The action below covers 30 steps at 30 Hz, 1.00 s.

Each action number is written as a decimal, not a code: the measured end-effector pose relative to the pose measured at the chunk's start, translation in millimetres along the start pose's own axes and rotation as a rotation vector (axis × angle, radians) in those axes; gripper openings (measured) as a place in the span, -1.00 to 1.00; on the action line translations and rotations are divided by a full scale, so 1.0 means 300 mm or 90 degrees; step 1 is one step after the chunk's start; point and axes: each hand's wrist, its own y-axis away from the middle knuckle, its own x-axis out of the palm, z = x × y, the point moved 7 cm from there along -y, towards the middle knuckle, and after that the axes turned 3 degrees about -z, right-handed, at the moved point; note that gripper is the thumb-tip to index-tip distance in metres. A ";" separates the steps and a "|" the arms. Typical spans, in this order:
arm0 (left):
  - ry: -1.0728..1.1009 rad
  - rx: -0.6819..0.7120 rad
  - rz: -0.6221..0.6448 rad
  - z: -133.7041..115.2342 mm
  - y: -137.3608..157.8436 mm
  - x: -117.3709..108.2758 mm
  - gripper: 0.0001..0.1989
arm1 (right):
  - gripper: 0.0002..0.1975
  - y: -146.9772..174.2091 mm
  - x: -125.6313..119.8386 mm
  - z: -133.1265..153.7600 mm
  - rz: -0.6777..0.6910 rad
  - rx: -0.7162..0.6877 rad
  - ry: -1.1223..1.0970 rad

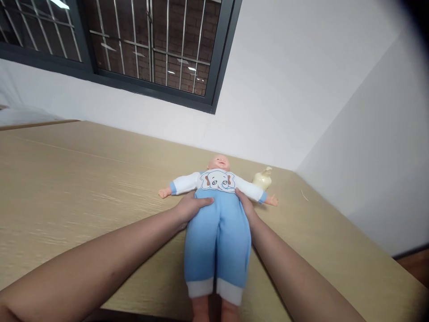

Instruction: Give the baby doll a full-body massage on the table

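Note:
A baby doll [217,228] in a blue and white outfit with an elephant face on the chest lies face up, its head toward the wall and its arms spread wide. My left hand [192,206] grips its waist from the left side, thumb across the front of the blue cloth. On the opposite side my right hand [246,206] holds the waist, its thumb near the elephant print. The other fingers of both hands are hidden beside or under the doll's body. Its feet run out of view at the bottom.
The doll is over a light wooden table [100,179] that runs up to a white wall [268,89]. Just behind the doll's arm on the right stands a glossy cream-coloured object [262,179] with a spout-like tip. A barred window [150,44] is above the table.

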 end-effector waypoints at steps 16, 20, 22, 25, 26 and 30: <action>-0.555 0.248 -0.227 -0.105 -0.003 -0.080 -0.42 | -0.72 0.060 -0.030 0.170 -0.187 -0.264 0.695; -0.552 0.295 -0.221 -0.122 0.005 -0.071 -0.53 | -0.76 0.072 -0.016 0.179 -0.182 -0.305 0.668; -0.552 0.299 -0.217 -0.134 0.009 -0.070 -0.57 | -0.75 0.077 -0.006 0.181 -0.158 -0.299 0.679; -0.574 0.296 -0.230 -0.170 0.020 -0.074 -0.58 | -0.70 0.087 -0.006 0.190 -0.145 -0.257 0.665; -0.589 0.292 -0.236 -0.186 0.026 -0.075 -0.55 | -0.67 0.091 -0.008 0.195 -0.147 -0.244 0.656; -0.678 0.281 -0.222 -0.246 0.048 -0.059 -0.59 | -0.58 0.101 -0.004 0.213 -0.133 -0.215 0.648</action>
